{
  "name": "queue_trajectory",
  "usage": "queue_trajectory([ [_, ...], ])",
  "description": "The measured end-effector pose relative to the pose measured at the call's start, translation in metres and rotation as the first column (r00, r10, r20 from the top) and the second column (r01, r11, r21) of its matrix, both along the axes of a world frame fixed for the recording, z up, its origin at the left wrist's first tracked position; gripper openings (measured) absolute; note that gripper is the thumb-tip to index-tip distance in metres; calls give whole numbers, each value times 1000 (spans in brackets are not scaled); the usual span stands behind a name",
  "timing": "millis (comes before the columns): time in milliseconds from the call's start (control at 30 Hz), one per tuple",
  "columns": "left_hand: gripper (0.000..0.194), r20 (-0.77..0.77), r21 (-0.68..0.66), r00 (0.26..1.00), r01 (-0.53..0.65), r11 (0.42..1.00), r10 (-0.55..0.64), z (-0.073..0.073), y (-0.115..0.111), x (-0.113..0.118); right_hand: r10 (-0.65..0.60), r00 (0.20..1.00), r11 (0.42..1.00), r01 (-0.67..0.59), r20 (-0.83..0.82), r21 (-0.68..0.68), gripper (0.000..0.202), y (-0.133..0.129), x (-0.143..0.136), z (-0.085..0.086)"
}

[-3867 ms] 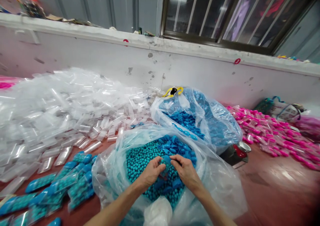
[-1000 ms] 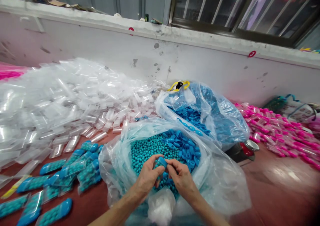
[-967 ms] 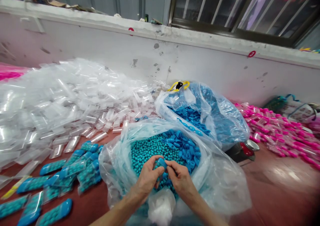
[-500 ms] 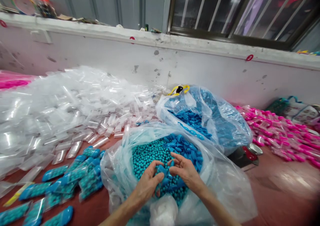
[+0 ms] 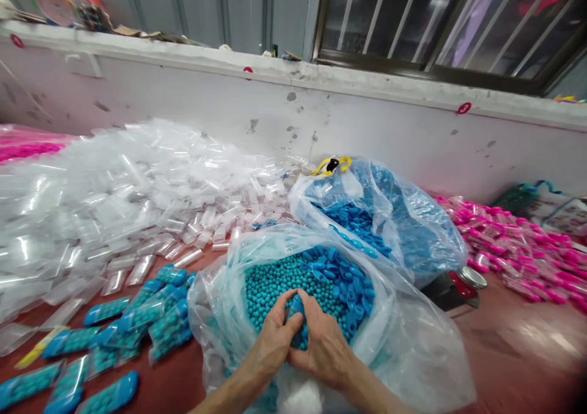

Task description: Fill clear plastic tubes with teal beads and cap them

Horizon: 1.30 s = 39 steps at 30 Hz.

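Note:
Both of my hands are closed round one small blue-capped clear tube (image 5: 297, 307) with teal beads showing inside. My left hand (image 5: 274, 334) grips its left side, thumb across the front. From the other side my right hand (image 5: 323, 334) wraps it, fingertips meeting the left ones at the top; part of the tube is hidden by the fingers. Just below and behind them is an open clear plastic bag (image 5: 213, 304) holding round teal beads (image 5: 275, 279) and a heap of loose blue caps (image 5: 355, 285) on its right side.
Filled blue-capped tubes (image 5: 151, 316) lie at left on the red table (image 5: 518, 353). Behind them is a big pile of clear empty tubes (image 5: 137, 188). A second bag (image 5: 417, 230) of blue caps stands behind. Pink-capped tubes (image 5: 518, 243) lie at right, near a metal-lidded jar (image 5: 471, 277).
My right hand has moved left and down from over the caps, and its fingers have closed round the tube against my left hand. The view has shifted slightly.

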State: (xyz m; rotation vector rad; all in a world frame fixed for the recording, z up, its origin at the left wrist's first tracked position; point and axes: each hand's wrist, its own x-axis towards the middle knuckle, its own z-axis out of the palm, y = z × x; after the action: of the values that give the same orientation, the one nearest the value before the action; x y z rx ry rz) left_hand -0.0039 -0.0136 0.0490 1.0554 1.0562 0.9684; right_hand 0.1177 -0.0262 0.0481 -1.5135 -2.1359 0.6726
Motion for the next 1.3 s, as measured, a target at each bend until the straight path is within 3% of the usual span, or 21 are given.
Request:
queue_trajectory([
  [200, 34, -88, 61, 994, -58, 996, 64, 7, -4, 4, -27, 1000, 992, 25, 15, 123, 76, -3, -4, -1],
  [300, 29, -67, -1, 996, -52, 999, 51, 10, -5, 5, -22, 999, 990, 28, -44, 138, 75, -2, -3, -4],
  [500, 35, 145, -64, 988, 64, 996, -55, 5, -1, 2, 25, 974, 995, -45, -224, -86, 74, 2, 3, 2],
  [667, 46, 283, -131, 958, 80, 988, -40, 8, 0, 4, 83, 974, 995, -91, -211, -29, 74, 5, 6, 10],
  [867, 28, 71, -42, 997, -20, 999, 23, 1, 0, 3, 90, 996, 996, -90, 7, 7, 71, -1, 3, 14],
  [967, 21, 25, -10, 999, -22, 1000, 22, -4, 0, 4, 38, 999, 996, -37, -7, 77, 65, -1, -2, 10],
  [1167, 12, -111, 136, 989, -82, 987, 98, -8, -3, 6, 74, 997, 980, -73, 1, 183, 75, 2, -5, -14],
  [1300, 11, -135, 162, 985, -85, 983, 107, -8, 2, 3, 45, 992, 992, -30, -115, 124, 73, 3, -8, -14],
])
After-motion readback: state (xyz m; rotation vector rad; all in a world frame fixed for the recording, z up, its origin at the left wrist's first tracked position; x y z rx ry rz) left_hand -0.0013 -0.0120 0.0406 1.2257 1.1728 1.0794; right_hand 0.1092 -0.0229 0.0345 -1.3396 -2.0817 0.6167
